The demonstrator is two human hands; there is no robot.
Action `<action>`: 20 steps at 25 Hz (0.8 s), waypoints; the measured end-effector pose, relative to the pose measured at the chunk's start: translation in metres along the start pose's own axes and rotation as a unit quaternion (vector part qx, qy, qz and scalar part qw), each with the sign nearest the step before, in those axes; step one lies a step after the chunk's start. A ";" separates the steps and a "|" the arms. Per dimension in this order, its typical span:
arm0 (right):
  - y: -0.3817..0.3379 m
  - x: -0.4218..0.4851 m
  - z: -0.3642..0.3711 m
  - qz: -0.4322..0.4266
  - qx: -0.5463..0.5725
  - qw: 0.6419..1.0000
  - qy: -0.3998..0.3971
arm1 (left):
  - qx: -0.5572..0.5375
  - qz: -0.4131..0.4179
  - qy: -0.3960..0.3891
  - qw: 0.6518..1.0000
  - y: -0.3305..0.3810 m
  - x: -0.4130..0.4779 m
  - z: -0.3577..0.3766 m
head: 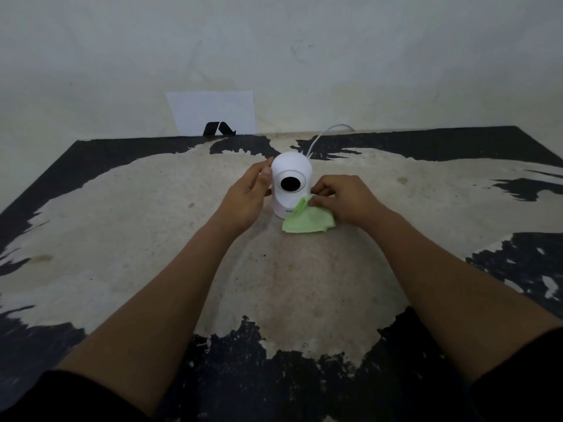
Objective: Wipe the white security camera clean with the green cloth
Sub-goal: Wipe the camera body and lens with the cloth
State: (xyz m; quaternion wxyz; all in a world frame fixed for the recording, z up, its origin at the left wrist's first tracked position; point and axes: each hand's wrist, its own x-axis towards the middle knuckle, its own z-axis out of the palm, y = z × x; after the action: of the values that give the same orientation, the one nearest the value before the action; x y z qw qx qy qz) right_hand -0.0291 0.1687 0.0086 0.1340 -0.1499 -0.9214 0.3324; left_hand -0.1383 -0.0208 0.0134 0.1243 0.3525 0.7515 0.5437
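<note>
The white security camera (291, 172) stands upright near the middle of the worn table, its round black lens facing me. My left hand (245, 196) grips its left side, thumb near the dome. My right hand (341, 197) pinches the green cloth (306, 222) against the camera's lower right side. Most of the cloth lies crumpled on the table in front of the camera's base and covers part of the base's print.
A white cable (323, 138) runs from behind the camera to the table's back edge. A white sheet (213, 114) with a black mark leans on the wall behind. The table (152, 239) has peeling black paint around its edges.
</note>
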 end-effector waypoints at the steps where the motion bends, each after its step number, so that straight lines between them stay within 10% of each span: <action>1: 0.000 0.000 0.002 0.016 0.015 1.000 -0.001 | 0.000 -0.001 0.000 1.000 0.000 0.000 0.000; 20: -0.021 -0.027 0.009 0.024 -0.098 0.994 0.037 | 0.019 -0.034 0.016 0.999 0.007 -0.008 0.001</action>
State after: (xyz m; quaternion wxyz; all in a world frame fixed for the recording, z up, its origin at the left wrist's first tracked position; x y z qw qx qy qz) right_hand -0.0115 0.1381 0.0115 0.1444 -0.1968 -0.9402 0.2376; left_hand -0.1291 -0.0242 0.0176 0.1241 0.3199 0.7750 0.5306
